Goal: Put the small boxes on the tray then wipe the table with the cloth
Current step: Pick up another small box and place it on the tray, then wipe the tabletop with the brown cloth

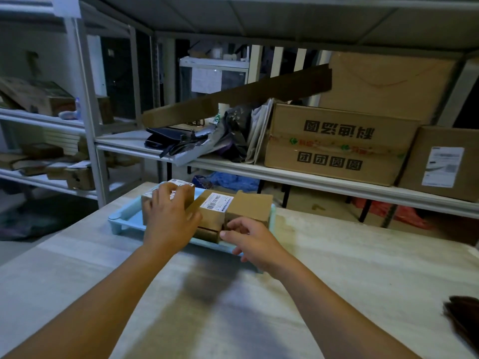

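Table [337,268]: pale, lightly streaked top, seen from above and behind the person's two bare forearms.

Tray [124,216]: light blue, shallow, raised rim; sits on the far part of the table, in front of the shelves.

Small boxes, all brown cardboard, standing on the tray, side by side and touching:
- Left box [181,189]: white label on top, mostly covered by the left hand.
- Middle box [215,206]: white barcode label on top, tilted slightly.
- Right box [250,204]: plain top with a raised flap, near the tray's right rim.
- A lower, darker box edge shows beneath the middle box; whether it is a separate box cannot be told.

Left hand [169,216]: fingers spread and curled over the top and near face of the left box, gripping it.

Right hand [252,242]: thumb and fingertips pinched at the lower near corner of the right box, over the tray's front rim.

Cloth [464,317]: dark, crumpled, at the right edge of the table, well apart from the tray and both hands.

Shelves [311,177]: grey metal, behind the table, carrying large cardboard cartons [337,143], a dark bag and loose papers.
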A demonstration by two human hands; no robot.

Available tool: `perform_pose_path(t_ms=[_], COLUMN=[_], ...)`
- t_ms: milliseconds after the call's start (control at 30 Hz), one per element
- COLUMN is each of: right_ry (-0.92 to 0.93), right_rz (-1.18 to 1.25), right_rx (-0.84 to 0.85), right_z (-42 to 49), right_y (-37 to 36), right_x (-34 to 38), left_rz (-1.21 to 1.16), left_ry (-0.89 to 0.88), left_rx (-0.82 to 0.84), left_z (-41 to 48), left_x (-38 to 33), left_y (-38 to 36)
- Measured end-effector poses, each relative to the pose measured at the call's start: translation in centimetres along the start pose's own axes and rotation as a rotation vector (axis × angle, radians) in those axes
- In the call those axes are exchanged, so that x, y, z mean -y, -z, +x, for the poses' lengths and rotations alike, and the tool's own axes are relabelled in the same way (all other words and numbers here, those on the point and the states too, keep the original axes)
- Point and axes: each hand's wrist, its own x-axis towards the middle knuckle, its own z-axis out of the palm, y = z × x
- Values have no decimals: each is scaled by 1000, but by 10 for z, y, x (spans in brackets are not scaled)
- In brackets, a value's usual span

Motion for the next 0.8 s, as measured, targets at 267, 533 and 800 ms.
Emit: perform_pose_path(t_ms=[267,533,800], right_ry=[-54,-194,-382], right_rz=[-128,-510,-922], right_rx=[-263,-515,-464], right_z=[-59,-161,-233], right_y=[101,229,292], right_x=[-56,-112,-164], left_rz=[-314,-353,-328], left_ry=[-310,-464,-589], left_rx=[288,577,794], left_z=[-58,-116,-165], left_x=[-127,-254,-332], left_y=[-19,-81,-126])
